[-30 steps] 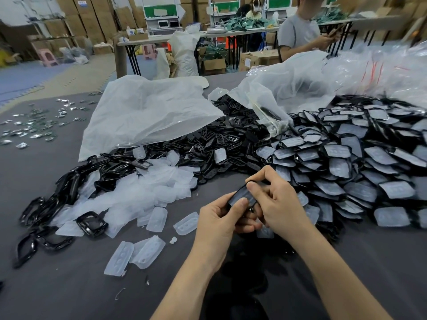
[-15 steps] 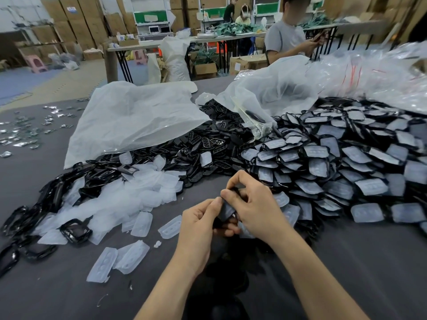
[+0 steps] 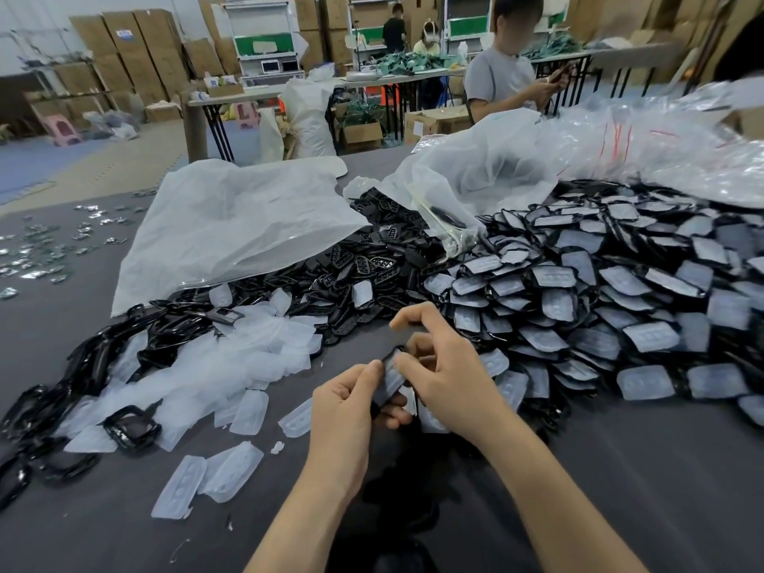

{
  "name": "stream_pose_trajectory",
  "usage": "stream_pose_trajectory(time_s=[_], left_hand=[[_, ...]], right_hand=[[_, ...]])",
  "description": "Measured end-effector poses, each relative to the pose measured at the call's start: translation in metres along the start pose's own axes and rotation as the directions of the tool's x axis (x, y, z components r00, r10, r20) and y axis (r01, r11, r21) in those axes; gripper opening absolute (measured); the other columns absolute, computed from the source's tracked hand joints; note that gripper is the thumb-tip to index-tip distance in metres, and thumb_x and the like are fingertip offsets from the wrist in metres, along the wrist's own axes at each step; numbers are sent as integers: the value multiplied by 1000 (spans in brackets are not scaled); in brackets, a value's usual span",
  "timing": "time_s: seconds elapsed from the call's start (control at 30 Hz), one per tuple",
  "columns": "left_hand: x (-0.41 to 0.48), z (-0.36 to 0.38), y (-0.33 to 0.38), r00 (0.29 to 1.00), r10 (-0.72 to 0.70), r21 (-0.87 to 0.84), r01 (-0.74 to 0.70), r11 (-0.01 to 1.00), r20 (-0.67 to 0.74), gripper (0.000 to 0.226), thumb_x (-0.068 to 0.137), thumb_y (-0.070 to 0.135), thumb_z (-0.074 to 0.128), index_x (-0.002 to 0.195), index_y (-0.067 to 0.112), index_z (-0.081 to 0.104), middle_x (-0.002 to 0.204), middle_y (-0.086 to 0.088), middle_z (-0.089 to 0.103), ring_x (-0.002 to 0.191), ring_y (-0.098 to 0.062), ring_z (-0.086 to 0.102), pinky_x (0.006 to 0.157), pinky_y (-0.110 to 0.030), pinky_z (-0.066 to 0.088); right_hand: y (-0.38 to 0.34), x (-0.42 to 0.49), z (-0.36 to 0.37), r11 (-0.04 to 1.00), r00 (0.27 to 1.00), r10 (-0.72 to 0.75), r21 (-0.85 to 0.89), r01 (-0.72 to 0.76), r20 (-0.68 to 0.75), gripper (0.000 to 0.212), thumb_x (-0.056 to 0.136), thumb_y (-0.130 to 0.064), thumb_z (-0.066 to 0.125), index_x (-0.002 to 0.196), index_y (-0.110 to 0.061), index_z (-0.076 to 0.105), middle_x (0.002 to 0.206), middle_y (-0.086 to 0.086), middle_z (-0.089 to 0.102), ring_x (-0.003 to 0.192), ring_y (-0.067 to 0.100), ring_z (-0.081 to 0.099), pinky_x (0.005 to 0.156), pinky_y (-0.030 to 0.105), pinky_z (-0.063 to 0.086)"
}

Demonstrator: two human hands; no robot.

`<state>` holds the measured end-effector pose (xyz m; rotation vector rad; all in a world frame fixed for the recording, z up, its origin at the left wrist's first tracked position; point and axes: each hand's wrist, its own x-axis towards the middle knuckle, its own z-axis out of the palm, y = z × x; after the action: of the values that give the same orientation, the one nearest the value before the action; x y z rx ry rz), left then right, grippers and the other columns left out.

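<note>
Soft, even indoor light from overhead fills this wide-angle view, and nothing is harshly lit. The grey bench (image 3: 620, 490) looks fairly dim, with a diffuse dark shadow (image 3: 397, 514) below the forearms. Pale glare lies on the clear plastic bags (image 3: 661, 150), and small highlights glint on the glossy black frames (image 3: 128, 428). The right hand (image 3: 450, 378) and the black shell (image 3: 390, 376) it pinches are slightly motion-blurred. At the right edge the padded shells (image 3: 731, 312) smear, and the stacked cardboard boxes (image 3: 124, 47) at the back lean and curve.
</note>
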<state>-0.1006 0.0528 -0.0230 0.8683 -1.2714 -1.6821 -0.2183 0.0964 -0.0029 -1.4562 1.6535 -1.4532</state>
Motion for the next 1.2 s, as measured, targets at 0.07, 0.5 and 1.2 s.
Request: stream_pose_trajectory(time_s=[0.07,0.5,1.2], left_hand=[[1,1,1,1000,-25,-69,25,997,1,41,97,14,50,64,11,74,58,-10,62,41,-14,54,42,-20,44],[6,-4,4,995,-102,-335,96,937,1,46,102,30,38,86,-2,67,63,-11,66,55,-17,66,51,-19,53],[7,-7,4,987,-158,-374,147,916,1,40,103,22,39,87,-1,67,67,-11,67,60,-19,69,52,-20,53]], right_hand=[[-1,-1,1,999,999,-37,-29,37,-10,27,88,-6,53,86,-33,54,55,-8,43,47,10,37,47,28,36],[16,5,-46,912,782,113,-247,-326,-613,49,95,-38,53,141,-26,43,138,4,47,136,15,30,113,40,27],[20,1,-44,572,752,-63,-641,-512,-657,34,87,-22,65,120,-13,62,142,14,36,137,37,18,101,58,26]])
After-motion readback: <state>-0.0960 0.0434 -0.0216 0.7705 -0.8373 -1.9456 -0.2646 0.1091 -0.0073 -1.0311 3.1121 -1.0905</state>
